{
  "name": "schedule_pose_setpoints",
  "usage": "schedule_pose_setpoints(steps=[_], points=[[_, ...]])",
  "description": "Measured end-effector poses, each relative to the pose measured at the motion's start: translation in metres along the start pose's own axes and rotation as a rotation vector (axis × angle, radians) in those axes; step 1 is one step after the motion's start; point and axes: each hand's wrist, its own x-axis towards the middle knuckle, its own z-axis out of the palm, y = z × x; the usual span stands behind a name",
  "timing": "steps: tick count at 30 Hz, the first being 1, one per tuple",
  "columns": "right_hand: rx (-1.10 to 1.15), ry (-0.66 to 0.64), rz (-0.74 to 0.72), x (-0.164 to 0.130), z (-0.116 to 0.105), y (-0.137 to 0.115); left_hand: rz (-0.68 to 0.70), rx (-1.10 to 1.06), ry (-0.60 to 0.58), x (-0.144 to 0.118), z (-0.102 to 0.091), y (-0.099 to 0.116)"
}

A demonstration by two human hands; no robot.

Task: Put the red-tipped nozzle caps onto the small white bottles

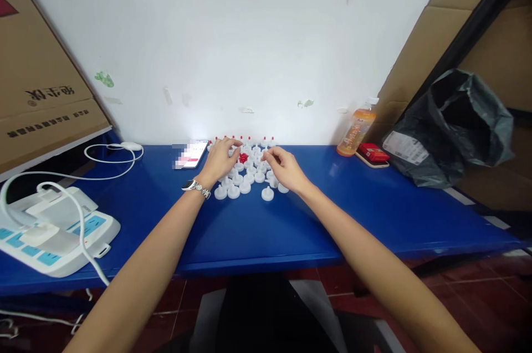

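Observation:
Several white plastic nozzle caps (245, 187), round with a short spout, lie in a cluster on the blue table (266, 231). Along the back, a row of them carries small red tips. In the middle of the cluster is a small pile of red tips (243, 158). My left hand (223, 158), with a watch at its wrist, arches over the left side of the caps, thumb and fingers apart. At the right side, my right hand (285, 168) has its fingers pinched together above the caps; whatever is between them is too small to make out.
Left of the caps lies a phone (195, 154). A power strip (62, 242) with white cables occupies the left end. To the right stand an orange drink bottle (356, 130), a red box (373, 152) on another phone, and a grey plastic bag (444, 137). A white wall rises behind.

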Motion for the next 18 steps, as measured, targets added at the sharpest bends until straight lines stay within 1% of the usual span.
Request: schedule_pose_setpoints(steps=[3,6,8,9,10,12,14,15,18], points=[[0.03,0.017,0.01,0.004,0.001,0.006,0.043,-0.05,0.019,-0.01,-0.009,0.014],[0.077,0.04,0.056,0.008,-0.007,0.009,0.104,-0.132,-0.041,-0.017,-0.011,0.031],[0.052,0.054,0.071,0.008,-0.018,0.01,0.149,-0.173,-0.09,-0.019,-0.009,0.041],[0.015,0.037,0.069,0.006,-0.024,0.009,0.17,-0.186,-0.113,-0.02,-0.007,0.045],[-0.042,-0.003,0.061,0.003,-0.03,0.008,0.186,-0.196,-0.138,-0.021,-0.005,0.048],[-0.203,-0.134,0.045,-0.005,-0.038,0.004,0.197,-0.206,-0.189,-0.022,-0.002,0.052],[-0.36,-0.275,0.025,-0.014,-0.041,-0.001,0.196,-0.205,-0.225,-0.024,0.0,0.054],[-0.415,-0.322,0.017,-0.018,-0.04,-0.003,0.197,-0.203,-0.233,-0.024,0.0,0.055],[-0.459,-0.386,-0.009,-0.022,-0.036,-0.004,0.21,-0.195,-0.224,-0.024,-0.003,0.054]])
